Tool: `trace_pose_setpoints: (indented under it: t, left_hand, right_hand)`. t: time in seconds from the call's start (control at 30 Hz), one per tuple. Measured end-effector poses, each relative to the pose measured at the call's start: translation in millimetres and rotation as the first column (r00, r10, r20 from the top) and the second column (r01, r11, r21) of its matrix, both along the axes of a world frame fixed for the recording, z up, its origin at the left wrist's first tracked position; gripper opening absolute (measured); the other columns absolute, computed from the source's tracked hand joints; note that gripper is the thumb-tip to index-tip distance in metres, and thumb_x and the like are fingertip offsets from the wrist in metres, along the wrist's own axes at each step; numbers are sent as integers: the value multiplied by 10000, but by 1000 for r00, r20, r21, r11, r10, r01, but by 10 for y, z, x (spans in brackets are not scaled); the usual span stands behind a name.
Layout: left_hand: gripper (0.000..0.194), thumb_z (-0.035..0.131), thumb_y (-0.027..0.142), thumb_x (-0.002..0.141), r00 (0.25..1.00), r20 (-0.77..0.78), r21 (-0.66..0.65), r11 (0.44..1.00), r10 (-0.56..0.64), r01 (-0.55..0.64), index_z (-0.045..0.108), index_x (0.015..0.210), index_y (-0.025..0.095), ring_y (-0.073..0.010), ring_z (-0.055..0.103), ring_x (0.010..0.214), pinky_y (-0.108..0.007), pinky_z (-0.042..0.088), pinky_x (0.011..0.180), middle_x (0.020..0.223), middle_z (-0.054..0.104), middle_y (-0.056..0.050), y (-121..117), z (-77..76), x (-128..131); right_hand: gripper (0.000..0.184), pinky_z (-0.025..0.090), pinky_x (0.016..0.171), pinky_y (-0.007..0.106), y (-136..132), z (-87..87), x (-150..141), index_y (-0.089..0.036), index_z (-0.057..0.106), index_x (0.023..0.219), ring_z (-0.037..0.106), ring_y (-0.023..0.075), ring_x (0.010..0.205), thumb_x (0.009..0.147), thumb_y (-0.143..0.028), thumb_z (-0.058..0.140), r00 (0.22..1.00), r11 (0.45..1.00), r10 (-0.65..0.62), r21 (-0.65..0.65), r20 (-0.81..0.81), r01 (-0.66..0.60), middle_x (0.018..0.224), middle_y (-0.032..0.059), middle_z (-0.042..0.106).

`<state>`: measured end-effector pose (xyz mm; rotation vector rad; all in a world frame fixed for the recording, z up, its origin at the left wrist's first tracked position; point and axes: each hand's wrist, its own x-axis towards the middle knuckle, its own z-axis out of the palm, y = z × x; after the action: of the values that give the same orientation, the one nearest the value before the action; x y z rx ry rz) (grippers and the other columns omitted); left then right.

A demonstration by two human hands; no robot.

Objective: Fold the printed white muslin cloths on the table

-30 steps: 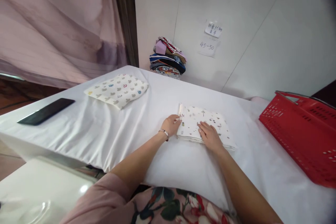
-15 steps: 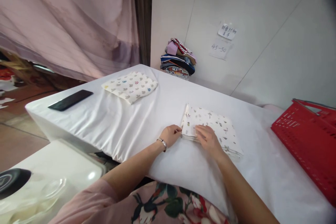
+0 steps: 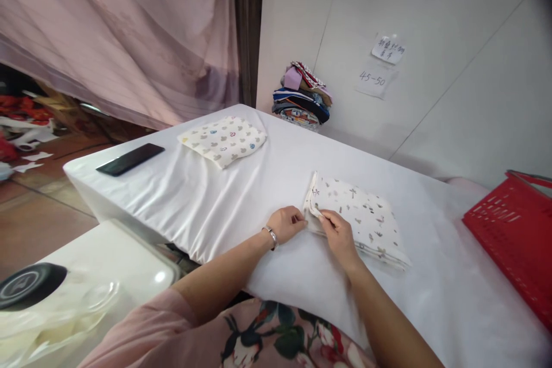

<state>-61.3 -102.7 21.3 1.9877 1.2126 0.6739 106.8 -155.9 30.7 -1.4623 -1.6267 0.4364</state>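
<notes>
My right hand (image 3: pixel 338 236) pinches the near left corner of the printed cloth (image 3: pixel 366 207) between thumb and fingertips, a top layer raised in that pinch. My left hand (image 3: pixel 284 225) is just beside it, fingers curled in at the cloth's left edge — whether they nip a lower layer is too small for me to tell. The rest of the cloth lies beyond and to the right of my pinch, on the white table cover (image 3: pixel 276 181). As I judge it, the folding into a layered rectangle is done; what's left is this lifted corner, not yet flat, and the uneven near edge. Well beyond my left hand lies a grey-patterned cloth (image 3: pixel 224 141), untouched — and a red basket (image 3: pixel 513 230) stands well to the right of my grip
</notes>
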Motion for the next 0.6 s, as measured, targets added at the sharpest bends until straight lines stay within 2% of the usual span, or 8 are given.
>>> trace_pose_setpoints:
  t: [0.1,0.23,0.4,0.5,0.6]
  left_hand:
    - [210,572,404,697,999,-48,46,999,-13,15,602,734,199,-112,534,652,-211,383,579,742,599,23,-21,7,33]
    - [206,598,397,678,989,-147,119,992,-25,43,585,719,195,-116,526,663,-216,371,590,761,587,18,-40,8,80]
    - [185,556,382,713,984,-179,60,998,-8,19,593,699,201,-114,529,655,-213,356,570,732,604,25,-26,6,89]
    - [179,545,372,712,987,-158,18,1000,4,-1,605,703,203,-112,531,645,-209,352,560,713,612,27,-17,11,79]
    - [150,545,339,697,991,-131,-3,1000,20,-20,609,693,203,-112,530,635,-205,353,555,692,611,31,-16,25,76]
  right_hand:
    - [274,442,769,297,-5,25,-5,-199,625,887,570,175,842,843,-364,411,998,1000,-6,-2,-63,6,912,49,639]
    - [267,442,763,298,3,17,-4,-193,623,887,561,172,835,847,-348,409,996,1000,-8,6,-84,9,905,54,634]
    - [221,446,758,297,0,-13,15,-198,618,897,564,170,842,852,-305,430,997,999,16,39,-80,-13,920,51,629]
    - [204,446,796,317,-4,-39,43,-209,613,920,563,179,894,854,-274,431,999,994,32,103,3,-32,955,54,625]
    - [209,432,845,356,-9,-70,76,-218,610,961,548,193,951,850,-232,433,973,980,93,154,211,-127,1002,62,619]
